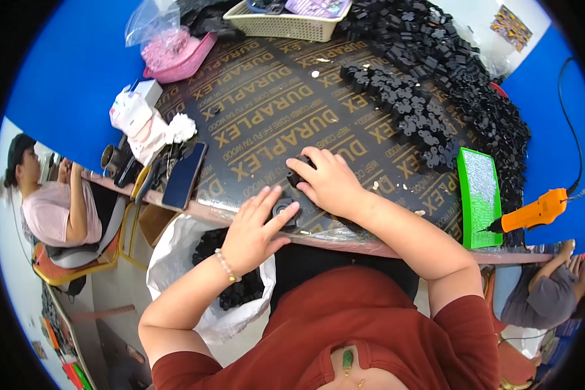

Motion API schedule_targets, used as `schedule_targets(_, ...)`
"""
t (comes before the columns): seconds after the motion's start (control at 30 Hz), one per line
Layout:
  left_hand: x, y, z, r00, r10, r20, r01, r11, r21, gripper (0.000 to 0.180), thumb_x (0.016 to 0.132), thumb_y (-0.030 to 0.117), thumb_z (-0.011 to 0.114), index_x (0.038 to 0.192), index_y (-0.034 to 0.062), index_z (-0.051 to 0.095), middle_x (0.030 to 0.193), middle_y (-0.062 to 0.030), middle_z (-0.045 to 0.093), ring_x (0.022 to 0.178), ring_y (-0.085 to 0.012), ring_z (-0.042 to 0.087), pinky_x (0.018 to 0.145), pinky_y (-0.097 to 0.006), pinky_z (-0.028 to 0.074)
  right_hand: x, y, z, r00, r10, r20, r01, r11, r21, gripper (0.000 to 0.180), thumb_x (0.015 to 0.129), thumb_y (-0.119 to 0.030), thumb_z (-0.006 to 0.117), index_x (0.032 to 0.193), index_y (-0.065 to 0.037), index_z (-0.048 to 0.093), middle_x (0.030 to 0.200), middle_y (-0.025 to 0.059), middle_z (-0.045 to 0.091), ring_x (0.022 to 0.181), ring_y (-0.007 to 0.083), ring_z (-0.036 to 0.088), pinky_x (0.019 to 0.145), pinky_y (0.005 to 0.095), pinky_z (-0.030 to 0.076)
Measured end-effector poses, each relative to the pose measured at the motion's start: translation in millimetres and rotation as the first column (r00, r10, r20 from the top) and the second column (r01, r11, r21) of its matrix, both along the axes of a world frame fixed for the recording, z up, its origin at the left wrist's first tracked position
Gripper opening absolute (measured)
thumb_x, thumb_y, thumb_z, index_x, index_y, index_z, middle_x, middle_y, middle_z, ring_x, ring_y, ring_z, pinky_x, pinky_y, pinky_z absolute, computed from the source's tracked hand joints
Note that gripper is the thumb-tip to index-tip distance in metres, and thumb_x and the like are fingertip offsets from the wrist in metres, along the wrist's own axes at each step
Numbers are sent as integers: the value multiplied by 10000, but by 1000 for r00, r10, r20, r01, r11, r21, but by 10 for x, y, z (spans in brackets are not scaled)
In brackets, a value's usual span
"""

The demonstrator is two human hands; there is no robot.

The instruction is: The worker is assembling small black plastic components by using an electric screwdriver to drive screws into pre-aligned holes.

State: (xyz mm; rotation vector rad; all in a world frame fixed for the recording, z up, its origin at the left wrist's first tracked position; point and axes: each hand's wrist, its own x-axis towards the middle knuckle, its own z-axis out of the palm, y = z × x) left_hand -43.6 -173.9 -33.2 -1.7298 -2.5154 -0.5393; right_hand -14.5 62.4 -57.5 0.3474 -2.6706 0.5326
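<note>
At the table's near edge, my left hand has its fingers around a small black plastic part with a round feature on top. Just beyond it and to the right, my right hand grips another black plastic part between thumb and fingers; my fingers cover much of it. The two hands are close together but apart. Below the left hand, a white bag with black parts inside hangs open under the table edge.
Black parts lie heaped at the far right. A green tray of small metal pieces and an orange electric screwdriver are at the right. Left are a phone, white plastic bag and pink basket; a cream basket stands behind.
</note>
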Motion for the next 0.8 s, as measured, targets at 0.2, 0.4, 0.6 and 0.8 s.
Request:
schedule_targets(0.2,-123,-276,622,964,181,196,-154,978,-142,564,689,142,773,1233,147,627,1063,-143,636,958,-353,616,859,-434,502,52,-76,193,984,-123,133,179,770,-613,526,864,-169,671,1350,-66,501,1220,171,523,1145,323,538,1000,406,439)
schedule_targets(0.4,-385,-1239,1141,767,579,276,-396,766,-507,554,711,307,766,1189,44,670,1111,-199,692,1018,-348,666,901,-405,512,387,-1120,338,906,414,-83,-330,571,-752,631,887,-234,654,1448,-91,403,1416,203,398,1327,384,377,1122,468,292)
schedule_targets(0.6,-325,-929,1174,829,491,268,-449,870,-204,509,776,123,733,1253,1,602,1145,-211,661,1083,-381,619,949,-402,477,508,-854,419,891,428,-148,-429,692,-580,689,825,-206,721,1437,-88,428,1493,229,327,1302,422,409,1084,501,342)
schedule_targets(0.8,-649,231,824,966,131,223,-124,991,-48,560,784,208,775,1289,59,583,1387,-210,507,1252,-396,510,1047,-441,422,1360,696,983,822,-266,-503,144,953,-268,434,725,-175,734,1128,-47,632,1304,199,533,1170,418,528,1039,518,375)
